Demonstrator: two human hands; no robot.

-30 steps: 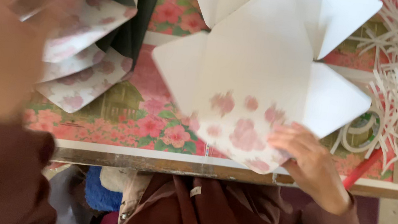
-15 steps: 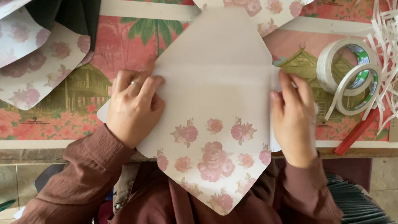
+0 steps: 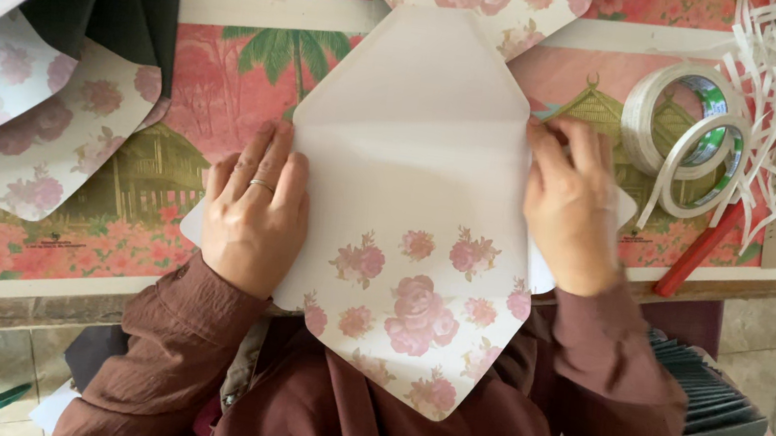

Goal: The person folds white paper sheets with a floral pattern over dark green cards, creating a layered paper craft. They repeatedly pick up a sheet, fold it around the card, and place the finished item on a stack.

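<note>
I press my left hand flat, fingers together, on the folded left flap of the rose-printed paper sheet to pin it, while my right hand, fingers curled, folds its right flap beside the tape rolls.

The left hand is laid flat, palm down, on the left side, fingers held together and pointed toward the far edge; a ring is worn on one finger. The right hand is set on the right side, fingers curled and pressed down at the tips, slightly blurred. Both forearms are sleeved in dark reddish-brown, drawn in from the near side, elbows kept close to the body.
</note>
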